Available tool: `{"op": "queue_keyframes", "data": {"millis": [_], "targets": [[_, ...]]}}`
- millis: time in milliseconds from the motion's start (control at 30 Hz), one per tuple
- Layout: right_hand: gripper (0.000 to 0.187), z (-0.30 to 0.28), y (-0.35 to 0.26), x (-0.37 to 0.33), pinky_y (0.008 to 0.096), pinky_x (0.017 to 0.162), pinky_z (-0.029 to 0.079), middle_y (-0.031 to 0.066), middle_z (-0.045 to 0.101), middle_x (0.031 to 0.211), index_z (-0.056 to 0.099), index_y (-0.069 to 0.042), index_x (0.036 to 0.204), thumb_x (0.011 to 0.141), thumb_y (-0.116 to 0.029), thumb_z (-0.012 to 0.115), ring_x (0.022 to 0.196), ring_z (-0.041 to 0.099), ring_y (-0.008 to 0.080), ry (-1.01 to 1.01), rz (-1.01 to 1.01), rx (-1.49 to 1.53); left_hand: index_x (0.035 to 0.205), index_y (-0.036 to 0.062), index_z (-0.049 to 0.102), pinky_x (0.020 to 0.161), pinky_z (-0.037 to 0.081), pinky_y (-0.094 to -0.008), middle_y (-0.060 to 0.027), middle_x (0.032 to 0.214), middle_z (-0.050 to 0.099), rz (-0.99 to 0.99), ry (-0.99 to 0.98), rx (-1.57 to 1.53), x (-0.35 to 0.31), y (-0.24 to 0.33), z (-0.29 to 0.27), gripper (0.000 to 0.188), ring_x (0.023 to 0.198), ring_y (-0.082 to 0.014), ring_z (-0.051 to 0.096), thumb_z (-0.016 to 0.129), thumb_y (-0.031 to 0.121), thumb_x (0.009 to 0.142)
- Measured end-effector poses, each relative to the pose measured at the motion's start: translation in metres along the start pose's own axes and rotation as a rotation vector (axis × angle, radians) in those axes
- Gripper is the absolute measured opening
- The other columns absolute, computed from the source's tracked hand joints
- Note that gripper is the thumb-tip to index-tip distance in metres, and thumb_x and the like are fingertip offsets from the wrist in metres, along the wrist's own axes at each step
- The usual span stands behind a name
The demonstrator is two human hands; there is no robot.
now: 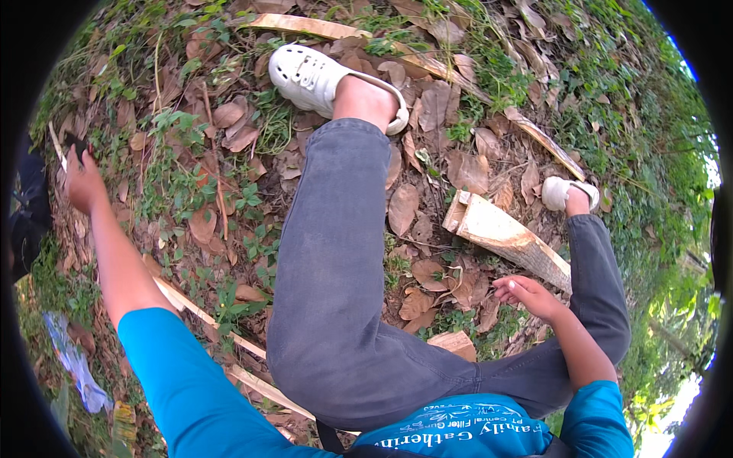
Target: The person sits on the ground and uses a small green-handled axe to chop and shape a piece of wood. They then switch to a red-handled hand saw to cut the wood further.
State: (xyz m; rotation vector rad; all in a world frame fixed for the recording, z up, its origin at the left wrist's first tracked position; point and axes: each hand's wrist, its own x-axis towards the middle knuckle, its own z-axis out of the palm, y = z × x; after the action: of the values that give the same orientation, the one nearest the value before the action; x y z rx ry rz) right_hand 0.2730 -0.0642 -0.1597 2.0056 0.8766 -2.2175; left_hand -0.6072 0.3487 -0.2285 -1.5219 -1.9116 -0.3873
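In the head view, the left hand (pixel 85 183) reaches out at the far left, its fingers closed around a dark object (pixel 77 147) (too small to name surely), with a thin pale strip (pixel 57 145) just beside it. The right hand (pixel 532 296) is half open, fingers loosely curled, with nothing visible in its grasp. Just beyond those fingers, a split log piece (pixel 515 238) lies on dry leaves (pixel 402 208) between the legs, one end beside the right trouser leg (pixel 599 267). A smaller wood block (pixel 456 345) sits near the thigh, and a curved wood slat (pixel 305 25) lies beyond the left clog (pixel 309 79).
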Motion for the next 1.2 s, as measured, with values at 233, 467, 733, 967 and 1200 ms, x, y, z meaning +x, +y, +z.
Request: {"op": "queue_keyframes", "data": {"millis": [233,467,733,967,1200], "targets": [[0.047,0.007,0.007,0.006,0.0333,0.099,0.052,0.0046,0.068,0.117,0.06,-0.007,0.141,0.113,-0.041,0.044,0.108,0.063,0.0142,0.013,-0.019,0.016,0.104,0.0207,0.08,0.081,0.057,-0.04,-0.0009,0.1,0.08,-0.466,-0.008,-0.021,0.017,-0.038,0.011,0.057,0.094,-0.0264,0.076,0.073,0.073,0.081],[0.048,0.008,0.007,-0.008,0.0353,0.101,0.051,0.0066,0.067,0.118,0.063,-0.008,0.139,0.112,-0.043,0.045,0.109,0.063,0.0159,0.051,-0.091,0.018,0.102,0.0083,0.077,0.086,0.056,-0.044,-0.0103,0.099,0.079,-0.11,-0.001,0.156,0.017,-0.049,0.008,0.06,0.094,-0.0319,0.075,0.068,0.066,0.088],[0.046,0.029,0.018,-0.05,0.0342,0.101,0.049,0.0048,0.068,0.114,0.065,-0.008,0.136,0.11,-0.043,0.05,0.11,0.063,0.0157,0.101,-0.279,0.015,0.093,-0.005,0.07,0.069,0.06,-0.0375,-0.0185,0.089,0.078,-0.255,0.253,-0.405,0.045,-0.004,-0.178,0.039,0.08,-0.0301,0.076,0.077,0.034,0.093],[0.064,0.08,-0.043,-0.067,0.0417,0.112,0.041,0.0157,0.053,0.146,0.053,-0.009,0.147,0.094,-0.036,0.076,0.135,0.05,0.0277,0.468,-0.947,-0.166,0.103,-0.0057,0.061,0.068,0.055,-0.0259,-0.0147,0.089,0.073,0.122,0.062,-1.657,-0.001,0.237,-0.45,0.014,0.077,-0.015,0.068,0.067,0.007,0.101],[0.111,0.104,0.011,-0.113,0.0457,0.126,0.023,0.0241,0.031,0.163,0.022,-0.002,0.164,0.083,-0.045,0.085,0.154,0.028,0.0357,0.593,-1.044,0.062,0.109,0.0034,0.063,0.087,0.058,-0.0312,-0.0084,0.106,0.072,0.212,-0.408,-2.128,-0.074,0.453,-0.569,0.006,0.095,-0.0143,0.069,0.062,0.003,0.103]]}}
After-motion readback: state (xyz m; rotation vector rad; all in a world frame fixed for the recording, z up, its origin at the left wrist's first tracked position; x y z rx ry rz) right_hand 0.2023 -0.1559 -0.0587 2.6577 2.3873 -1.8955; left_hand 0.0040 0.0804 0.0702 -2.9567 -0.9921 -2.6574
